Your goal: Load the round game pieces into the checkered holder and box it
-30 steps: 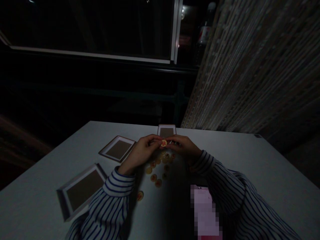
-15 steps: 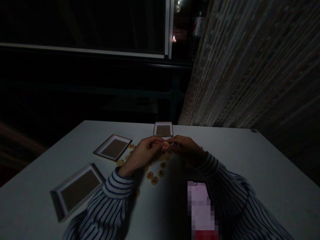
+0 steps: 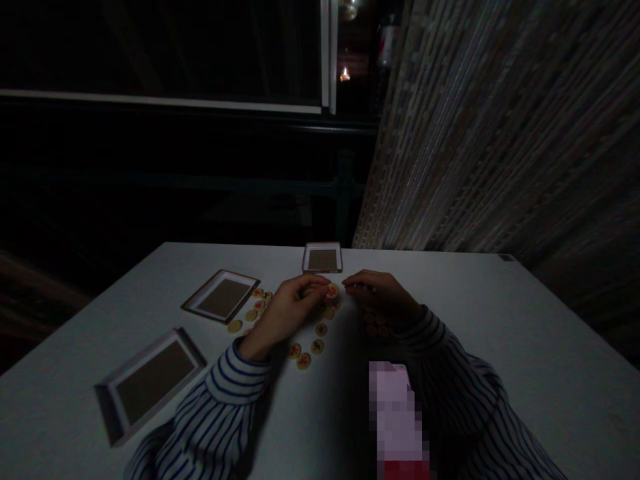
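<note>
Left hand (image 3: 287,310): fingers pinched a round red-marked piece (image 3: 333,291) over the tabletop (image 3: 310,427), face showing. Right hand (image 3: 383,293) hovered just beside, apart from it, fingers narrowly curled; could not tell whether they held anything. Good handling, I judged, meant a light rim grip, mark uncovered, wrists clear of loose discs (image 3: 304,361).

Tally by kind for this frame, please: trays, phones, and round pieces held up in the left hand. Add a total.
Trays: 3
Phone: 1
Round piece in the left hand: 1
Total: 5
The loose pieces are left out: some are hidden or in shadow.
</note>
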The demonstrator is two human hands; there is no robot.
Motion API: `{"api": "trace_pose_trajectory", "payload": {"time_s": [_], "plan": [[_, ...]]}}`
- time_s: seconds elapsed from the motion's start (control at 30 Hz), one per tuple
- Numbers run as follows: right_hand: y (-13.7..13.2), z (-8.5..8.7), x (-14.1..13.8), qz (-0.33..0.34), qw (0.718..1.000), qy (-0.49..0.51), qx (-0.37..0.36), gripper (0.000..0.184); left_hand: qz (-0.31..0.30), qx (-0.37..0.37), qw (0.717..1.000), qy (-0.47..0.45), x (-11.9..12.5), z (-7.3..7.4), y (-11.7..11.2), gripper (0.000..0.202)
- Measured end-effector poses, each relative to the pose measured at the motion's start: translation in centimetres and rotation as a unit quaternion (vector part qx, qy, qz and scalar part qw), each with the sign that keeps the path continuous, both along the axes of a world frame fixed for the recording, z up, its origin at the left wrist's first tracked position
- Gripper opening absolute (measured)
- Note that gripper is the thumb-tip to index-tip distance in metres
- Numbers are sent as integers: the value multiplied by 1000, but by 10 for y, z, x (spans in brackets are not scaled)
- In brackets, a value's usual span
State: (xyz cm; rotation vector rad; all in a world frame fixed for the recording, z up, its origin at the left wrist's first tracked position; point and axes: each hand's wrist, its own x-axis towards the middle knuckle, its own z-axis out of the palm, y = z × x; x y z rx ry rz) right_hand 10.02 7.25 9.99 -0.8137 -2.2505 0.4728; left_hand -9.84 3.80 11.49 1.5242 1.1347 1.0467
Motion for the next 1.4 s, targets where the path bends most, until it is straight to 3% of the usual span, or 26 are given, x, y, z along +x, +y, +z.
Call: {"api": "trace_pose_trajectory", "payload": {"time_s": [0.5, 0.87, 1.23, 1.4], "plan": [[-1, 23, 32, -20, 1000, -10, -17, 21, 31, -2, 999, 9, 25, 1, -2, 34], [-2, 24, 37, -24, 999, -6, -22, 21, 50, 17, 999, -15, 48, 9, 6, 31], [-4, 29, 35, -66, 988, 91, -102, 19, 60, 13, 997, -51, 64, 16, 16, 31], [-1, 26, 38, -51, 985, 101, -131, 18, 47, 27, 998, -10, 65, 14, 20, 26]]}}
